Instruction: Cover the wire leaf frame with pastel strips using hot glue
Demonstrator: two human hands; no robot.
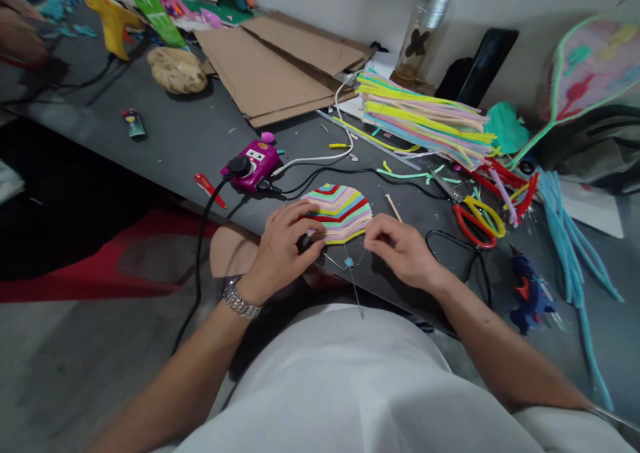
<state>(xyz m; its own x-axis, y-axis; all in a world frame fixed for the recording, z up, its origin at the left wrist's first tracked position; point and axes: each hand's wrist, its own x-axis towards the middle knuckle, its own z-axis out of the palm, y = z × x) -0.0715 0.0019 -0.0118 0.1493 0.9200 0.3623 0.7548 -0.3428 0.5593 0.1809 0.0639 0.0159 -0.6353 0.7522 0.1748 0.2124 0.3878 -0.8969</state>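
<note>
A striped pipe-cleaner piece [345, 208], in zigzag rows of red, yellow, pink, green and blue, lies near the table's front edge. Bare wire spokes stick out of it toward me, meeting at a small blue knob [349, 262]. My left hand [293, 236] grips its left edge, fingers bent over it and thumb close to the lowest rows. At the lower right edge, my right hand [395, 243] is closed in a pinch; its fingertips hide what is between them. A short pale stick [393, 208] lies just behind the right hand.
Scissors [475, 220] and a blue glue gun [533, 293] lie to the right. Behind are a pipe-cleaner bundle [425, 116], cardboard sheets [285, 63] and a glass bottle [420, 36]. A purple power strip [255, 163] with cords sits left. Another person's hand [20, 33] is at far left.
</note>
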